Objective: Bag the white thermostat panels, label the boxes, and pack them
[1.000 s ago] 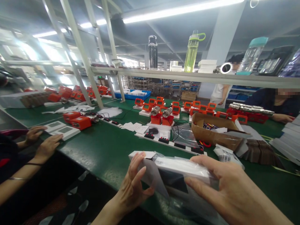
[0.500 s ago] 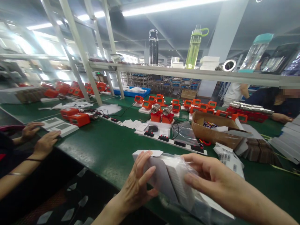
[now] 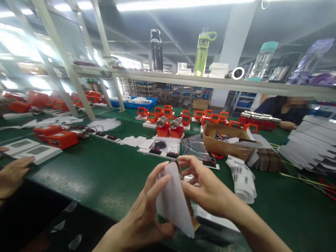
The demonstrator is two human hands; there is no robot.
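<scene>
My left hand (image 3: 143,213) grips a white flat box (image 3: 173,203) from its left side, with the fingers curled round its upper edge. The box stands tilted on edge above the green table (image 3: 105,175), and a brown inner flap shows at its right. My right hand (image 3: 207,189) pinches the top right of the same box, thumb and fingers closed on it. A bagged white item (image 3: 215,218) lies on the table under my right wrist.
A co-worker's hand (image 3: 13,173) rests at the left by white devices (image 3: 36,154). Orange meters (image 3: 61,138) and a cardboard box (image 3: 225,141) sit further back, label rolls (image 3: 243,178) at the right, stacked white boxes (image 3: 309,143) far right. Another person (image 3: 283,110) sits across. Bottles (image 3: 203,52) stand on the shelf.
The white box has been turned up from lying flat in plastic to standing on edge between both hands. My right hand shifted left onto its top. The view swung right.
</scene>
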